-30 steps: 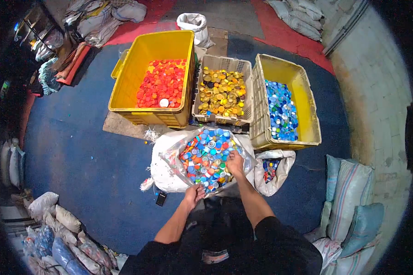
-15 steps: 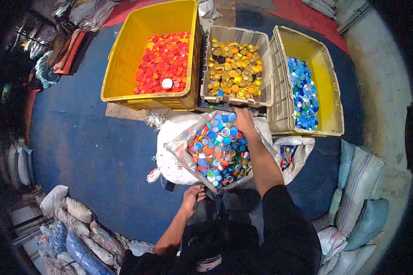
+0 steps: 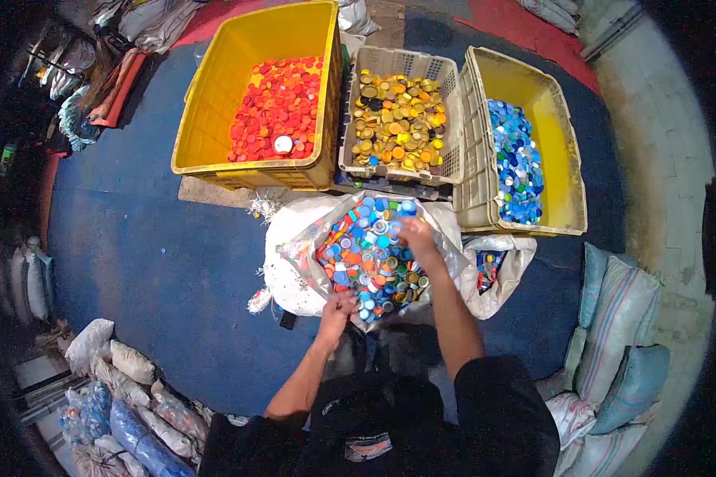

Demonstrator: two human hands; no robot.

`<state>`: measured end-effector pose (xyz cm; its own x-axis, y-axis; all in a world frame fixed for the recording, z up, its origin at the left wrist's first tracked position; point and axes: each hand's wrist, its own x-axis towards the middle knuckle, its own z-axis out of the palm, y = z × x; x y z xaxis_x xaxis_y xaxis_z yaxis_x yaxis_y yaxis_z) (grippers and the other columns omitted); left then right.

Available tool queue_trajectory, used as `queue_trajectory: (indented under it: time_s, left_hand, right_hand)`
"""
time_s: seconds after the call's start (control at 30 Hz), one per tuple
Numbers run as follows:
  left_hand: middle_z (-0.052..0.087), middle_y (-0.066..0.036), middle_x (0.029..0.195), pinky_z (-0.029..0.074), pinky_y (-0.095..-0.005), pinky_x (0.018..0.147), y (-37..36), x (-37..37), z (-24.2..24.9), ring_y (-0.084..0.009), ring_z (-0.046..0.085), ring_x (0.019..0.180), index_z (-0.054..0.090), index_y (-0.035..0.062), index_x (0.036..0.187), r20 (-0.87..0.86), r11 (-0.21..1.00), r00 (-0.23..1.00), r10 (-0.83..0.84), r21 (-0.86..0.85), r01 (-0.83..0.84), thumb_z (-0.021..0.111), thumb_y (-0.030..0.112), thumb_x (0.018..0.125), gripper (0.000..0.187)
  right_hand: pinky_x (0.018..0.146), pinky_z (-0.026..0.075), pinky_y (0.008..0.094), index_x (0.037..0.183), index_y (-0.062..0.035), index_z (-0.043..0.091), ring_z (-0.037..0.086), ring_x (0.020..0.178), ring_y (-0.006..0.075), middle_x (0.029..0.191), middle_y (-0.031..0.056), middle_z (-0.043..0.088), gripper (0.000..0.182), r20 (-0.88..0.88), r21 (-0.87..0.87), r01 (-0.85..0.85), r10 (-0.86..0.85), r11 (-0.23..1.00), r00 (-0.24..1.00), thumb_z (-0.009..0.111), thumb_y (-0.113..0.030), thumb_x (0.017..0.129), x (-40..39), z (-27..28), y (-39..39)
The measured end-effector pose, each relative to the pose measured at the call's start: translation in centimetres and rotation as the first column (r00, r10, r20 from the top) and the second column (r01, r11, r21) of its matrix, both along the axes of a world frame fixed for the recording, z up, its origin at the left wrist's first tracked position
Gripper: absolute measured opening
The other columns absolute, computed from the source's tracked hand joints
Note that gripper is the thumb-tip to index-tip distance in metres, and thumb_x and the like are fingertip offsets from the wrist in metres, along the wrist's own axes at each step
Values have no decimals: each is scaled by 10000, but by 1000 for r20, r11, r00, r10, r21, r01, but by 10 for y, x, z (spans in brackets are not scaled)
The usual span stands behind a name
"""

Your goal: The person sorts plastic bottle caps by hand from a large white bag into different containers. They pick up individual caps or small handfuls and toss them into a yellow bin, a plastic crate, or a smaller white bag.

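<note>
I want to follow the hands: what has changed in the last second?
The right hand reached out to the gold-cap crate, then drew back over the mixed caps. The left hand moved up to the sack's near edge. The three crates kept their places.

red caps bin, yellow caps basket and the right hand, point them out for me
red caps bin point(image 3: 215, 87), head view, bare left inner wall
yellow caps basket point(image 3: 406, 60), head view, far mesh wall
right hand point(image 3: 416, 235), head view, back of hand
</note>
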<state>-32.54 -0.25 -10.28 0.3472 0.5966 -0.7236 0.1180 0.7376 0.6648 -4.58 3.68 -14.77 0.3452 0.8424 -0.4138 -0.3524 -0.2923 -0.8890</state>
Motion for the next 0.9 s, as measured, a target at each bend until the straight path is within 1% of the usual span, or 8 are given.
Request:
queue_trajectory:
  time_s: [0.2,0.27,0.43,0.6,0.73,0.77,0.87,0.9]
  left_hand:
    - [590,-58,1093,512,-321,837,29,55,17,-183,590,974,535,66,1194,257,960,957,133,-275,-60,481,228,959,290]
    - [591,-59,1106,515,-336,854,25,59,10,-188,590,981,525,72,1205,261,957,963,66,-289,13,477,251,967,302]
    - [592,-76,1017,569,-327,806,0,57,-4,-194,621,945,538,53,1056,225,899,943,244,-417,-133,495,110,945,132]
    - [579,-74,951,568,-313,754,-15,51,-4,-159,599,813,534,52,1085,196,854,925,326,-481,-199,494,120,950,156]
    - [574,-75,912,567,-307,688,-17,40,-7,-154,587,784,528,29,1093,220,815,894,391,-534,-225,473,132,957,179]
    - [574,-84,914,570,-314,702,-17,38,-7,-163,589,792,526,20,1086,217,808,887,408,-538,-241,469,133,958,180]
    - [568,-117,945,576,-339,757,-16,35,7,-201,593,834,517,-12,1059,197,812,872,449,-497,-306,457,119,954,179]
    - [565,-130,959,577,-348,778,-15,34,9,-216,594,852,514,-24,1048,190,817,868,459,-473,-329,453,112,951,177]
  right_hand:
    - [749,492,263,1105,-3,626,589,845,107,973,26,638,283,-424,-33,-86,64,996,903,587,-172,882,-69,19,-81]
    - [718,484,244,1114,-23,622,586,836,90,972,3,640,243,-214,-40,-154,142,987,966,581,-133,902,-77,40,-92]
    - [724,471,227,1135,-8,613,578,830,81,983,9,640,280,-231,-82,-146,124,986,965,582,-150,896,-76,38,-110]
    - [694,499,239,1169,1,600,599,812,95,1021,51,653,285,-242,-75,-134,112,988,964,564,-103,906,-64,37,-113]
    - [705,522,331,1047,-13,626,622,776,186,931,72,648,276,-656,-9,171,-135,985,743,558,-242,909,-56,48,-112]
    - [611,469,350,862,-42,592,570,705,204,789,77,597,242,-677,-118,238,-254,964,691,576,-282,888,-56,53,-110]
    - [605,463,366,781,-70,555,552,666,220,724,74,566,268,-715,-246,323,-396,914,576,581,-319,877,-49,39,-109]
    - [595,456,339,733,-89,529,537,634,198,669,43,529,256,-634,-292,294,-414,910,653,617,-296,855,-47,47,-103]
